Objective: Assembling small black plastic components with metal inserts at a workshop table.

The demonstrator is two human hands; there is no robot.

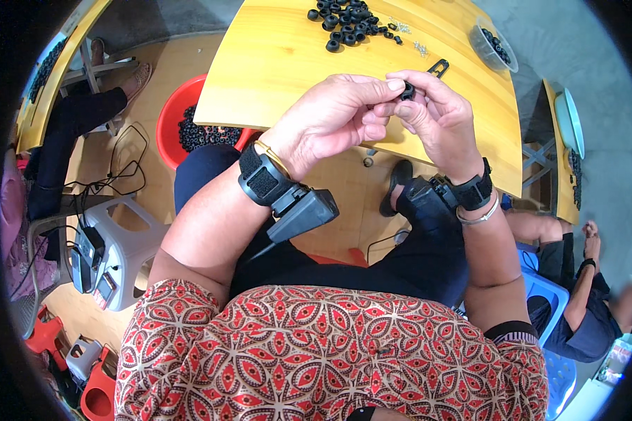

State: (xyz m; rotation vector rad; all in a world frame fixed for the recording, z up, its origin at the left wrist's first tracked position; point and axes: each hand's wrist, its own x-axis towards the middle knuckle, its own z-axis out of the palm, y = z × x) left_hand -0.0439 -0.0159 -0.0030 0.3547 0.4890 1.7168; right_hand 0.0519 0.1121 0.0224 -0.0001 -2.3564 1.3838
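Left hand and right hand pinch a black part over the tabletop.
Black pieces heap far; any markings are too small to read.

Tbl free on L; blk pcs block far mid.

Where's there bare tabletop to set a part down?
Left side of the table: between its left edge, the black pile and left hand. Right side: between right hand, clear bowl and right edge. Crowded: far middle, with pile, silver bits and black tool.
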